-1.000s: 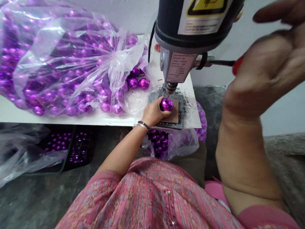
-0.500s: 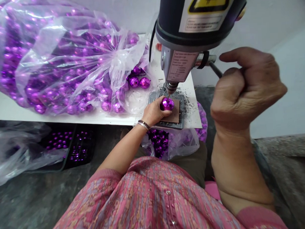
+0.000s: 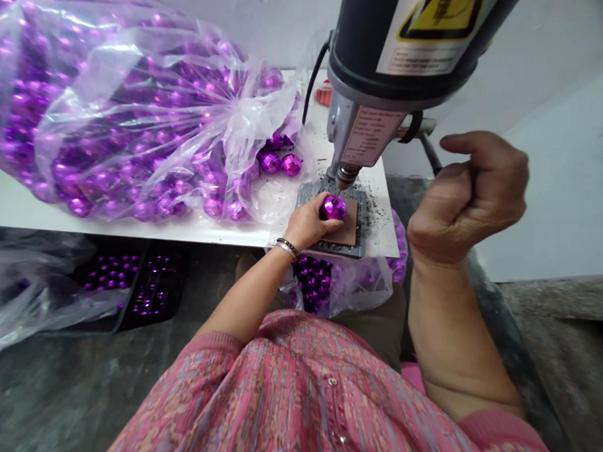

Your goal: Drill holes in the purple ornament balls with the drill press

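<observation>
My left hand (image 3: 308,222) grips a shiny purple ball (image 3: 334,208) over a brown wooden piece (image 3: 348,226) on the drill's grey base. Directly above the ball is the chuck (image 3: 346,176) of a drill press (image 3: 404,57), its thin bit at the ball's top. My right hand (image 3: 468,197) is curled round the end of the drill's lever (image 3: 431,154), at the right of the machine. Two loose purple balls (image 3: 291,164) lie left of the drill, near the bag's mouth.
A big clear bag (image 3: 129,120) of purple balls covers the left of the white table (image 3: 232,234). Dark shavings lie round the drill base. Below are a dark crate (image 3: 130,285) with purple balls and another bag (image 3: 358,286). A red object (image 3: 323,93) is behind.
My right hand has come down and inward with the lever. The view has shifted a little, while my left hand still holds the ball under the bit.
</observation>
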A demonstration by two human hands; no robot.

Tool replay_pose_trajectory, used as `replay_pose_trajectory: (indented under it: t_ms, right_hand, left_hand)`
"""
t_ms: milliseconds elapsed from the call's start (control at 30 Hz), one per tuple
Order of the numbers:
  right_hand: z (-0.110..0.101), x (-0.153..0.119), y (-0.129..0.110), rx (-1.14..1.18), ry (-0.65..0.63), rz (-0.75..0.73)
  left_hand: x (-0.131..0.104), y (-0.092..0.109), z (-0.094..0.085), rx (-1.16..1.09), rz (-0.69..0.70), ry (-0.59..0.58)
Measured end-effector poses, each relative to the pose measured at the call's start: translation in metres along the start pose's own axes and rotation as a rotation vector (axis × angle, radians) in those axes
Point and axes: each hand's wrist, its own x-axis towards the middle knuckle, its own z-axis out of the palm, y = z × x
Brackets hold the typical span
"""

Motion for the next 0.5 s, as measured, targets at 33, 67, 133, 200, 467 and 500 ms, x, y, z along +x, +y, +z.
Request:
replay_pose_trajectory:
  t_ms: [33,67,133,200,467,500]
  right_hand:
    - [0.001,-0.001,0.0,0.013,0.009,-0.003]
    - [0.002,-0.002,0.001,0.024,0.017,-0.003]
    - [0.004,-0.004,0.002,0.038,0.031,0.0]
    - [0.006,-0.006,0.004,0.048,0.043,-0.004]
    - [0.011,-0.01,0.007,0.052,0.091,0.014]
    - [0.012,-0.011,0.008,0.051,0.097,0.011]
  left_hand:
    - [0.0,0.0,0.0,-0.008,0.006,0.001]
    - [0.0,0.0,0.0,-0.016,0.01,0.003]
    - [0.0,0.0,0.0,-0.027,0.009,0.009]
    - [0.0,-0.001,0.001,-0.029,0.007,0.017]
    - [0.0,-0.002,0.003,-0.033,0.006,0.021]
    - [0.0,-0.002,0.003,-0.031,0.008,0.021]
